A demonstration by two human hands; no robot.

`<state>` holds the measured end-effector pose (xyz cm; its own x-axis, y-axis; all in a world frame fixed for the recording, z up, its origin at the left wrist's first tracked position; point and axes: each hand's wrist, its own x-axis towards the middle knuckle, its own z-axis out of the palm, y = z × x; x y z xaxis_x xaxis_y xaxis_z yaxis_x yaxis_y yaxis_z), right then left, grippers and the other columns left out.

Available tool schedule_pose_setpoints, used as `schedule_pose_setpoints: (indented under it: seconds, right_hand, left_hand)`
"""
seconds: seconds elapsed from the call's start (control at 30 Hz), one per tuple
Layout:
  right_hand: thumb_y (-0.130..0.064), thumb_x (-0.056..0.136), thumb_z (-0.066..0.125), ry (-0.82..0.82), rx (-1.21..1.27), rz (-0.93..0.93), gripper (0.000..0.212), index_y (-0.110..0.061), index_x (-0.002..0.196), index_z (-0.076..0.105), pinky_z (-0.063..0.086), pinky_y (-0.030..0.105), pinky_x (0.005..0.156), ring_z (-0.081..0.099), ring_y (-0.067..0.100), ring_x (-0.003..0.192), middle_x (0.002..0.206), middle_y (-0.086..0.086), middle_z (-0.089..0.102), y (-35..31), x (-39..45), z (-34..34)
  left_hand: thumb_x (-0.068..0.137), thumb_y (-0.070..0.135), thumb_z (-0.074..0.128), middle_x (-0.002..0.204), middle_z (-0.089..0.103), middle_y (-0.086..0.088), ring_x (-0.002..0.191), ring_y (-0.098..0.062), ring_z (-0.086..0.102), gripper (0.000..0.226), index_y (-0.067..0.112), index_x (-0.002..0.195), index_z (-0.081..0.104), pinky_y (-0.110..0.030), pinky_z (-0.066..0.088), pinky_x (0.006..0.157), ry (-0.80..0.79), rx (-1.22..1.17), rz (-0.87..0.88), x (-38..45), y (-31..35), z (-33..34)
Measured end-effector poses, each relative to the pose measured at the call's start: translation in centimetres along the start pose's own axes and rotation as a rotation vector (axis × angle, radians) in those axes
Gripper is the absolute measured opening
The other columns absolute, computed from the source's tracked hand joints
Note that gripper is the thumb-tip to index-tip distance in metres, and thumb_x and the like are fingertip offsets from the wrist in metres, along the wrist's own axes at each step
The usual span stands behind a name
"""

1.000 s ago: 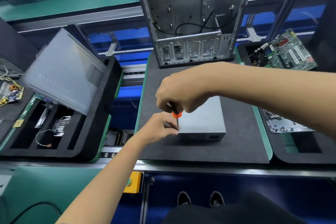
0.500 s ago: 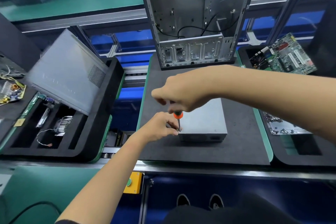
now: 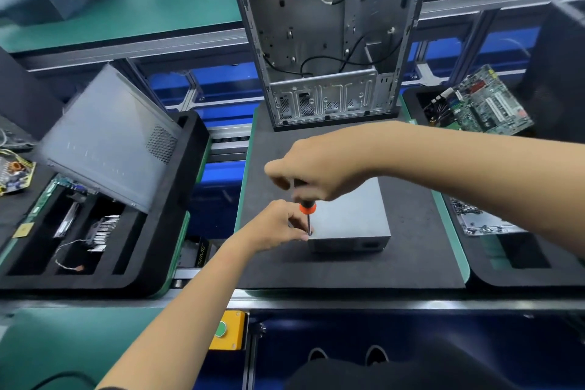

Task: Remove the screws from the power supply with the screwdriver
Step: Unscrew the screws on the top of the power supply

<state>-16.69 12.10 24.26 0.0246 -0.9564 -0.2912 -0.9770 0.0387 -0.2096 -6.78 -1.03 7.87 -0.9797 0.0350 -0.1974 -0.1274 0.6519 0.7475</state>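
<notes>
Grey steel power supply (image 3: 351, 215) lies flat near the front edge of a black foam mat (image 3: 411, 263). The right hand (image 3: 319, 165) grips the orange-collared screwdriver (image 3: 307, 215) upright, tip at the unit's front-left corner, where the left hand (image 3: 275, 225) pinches beside the shaft. An open computer case (image 3: 329, 38) stands at the mat's rear edge.

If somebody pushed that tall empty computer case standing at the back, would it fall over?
Probably it could tip. The computer case stands upright on its narrow end on the black mat, so it looks top-heavy. It is stripped to bare metal with only a few cables inside, so it is likely light and easy to shove. The sheet-metal walls look stiff, not floppy.
</notes>
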Motion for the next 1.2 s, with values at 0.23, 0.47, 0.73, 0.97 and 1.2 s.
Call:
schedule_pose_setpoints:
  seconds: [0.23, 0.47, 0.73, 0.97, 1.2]
  right_hand:
    - [-0.024, 0.088, 0.057, 0.011, -0.031, 0.051, 0.013, -0.02, 0.094, 0.046, 0.036, 0.027, 0.059, 0.048, 0.01, 0.071, 0.087, -0.004, 0.051, -0.5, -0.4, -0.1]
    - [-0.024, 0.092, 0.055, 0.099, -0.096, 0.009, 0.013, -0.018, 0.089, 0.043, 0.03, 0.026, 0.053, 0.043, 0.012, 0.065, 0.078, -0.002, 0.045, -0.5, 0.2, 0.4]
    - [-0.036, 0.095, 0.047, 0.064, -0.14, 0.07, 0.022, -0.015, 0.09, 0.05, 0.035, 0.032, 0.055, 0.05, 0.017, 0.069, 0.08, 0.002, 0.056, -0.9, 0.1, 0.3]
    - [-0.01, 0.084, 0.059, 0.004, 0.097, 0.009, 0.018, -0.02, 0.091, 0.046, 0.038, 0.019, 0.058, 0.053, 0.015, 0.079, 0.084, -0.006, 0.053, -0.1, -0.5, -0.1]
    - [-0.034, 0.096, 0.043, 0.004, -0.171, 0.23, 0.022, -0.013, 0.092, 0.04, 0.043, 0.038, 0.055, 0.057, 0.024, 0.067, 0.079, 0.005, 0.049, -0.3, -0.5, 0.7]
  left_hand:
    - [0.073, 0.004, 0.077, 0.079, 0.069, 0.011, 0.077, -0.004, 0.064, 0.007, 0.008, 0.075, 0.072, -0.023, 0.053, 0.076, -0.015, 0.005, -0.008, 0.1, 0.1, 0.0]
    - [0.075, 0.002, 0.075, 0.081, 0.07, -0.003, 0.08, -0.014, 0.066, 0.008, 0.006, 0.08, 0.07, -0.029, 0.054, 0.079, -0.024, 0.05, -0.059, 0.3, 0.5, 0.3]
    - [0.078, 0.002, 0.071, 0.085, 0.067, -0.008, 0.078, -0.014, 0.062, 0.01, 0.006, 0.085, 0.066, -0.029, 0.053, 0.08, -0.046, 0.075, -0.103, 0.4, 0.7, 0.4]
    - [0.077, 0.002, 0.072, 0.075, 0.066, -0.004, 0.075, -0.02, 0.064, 0.008, 0.005, 0.078, 0.065, -0.039, 0.054, 0.078, -0.023, 0.136, -0.085, 0.3, 0.6, 0.5]
    - [0.078, -0.001, 0.071, 0.074, 0.066, -0.004, 0.069, -0.014, 0.062, 0.011, 0.006, 0.074, 0.063, -0.03, 0.054, 0.073, -0.015, 0.131, -0.124, 0.3, 0.9, 0.7]
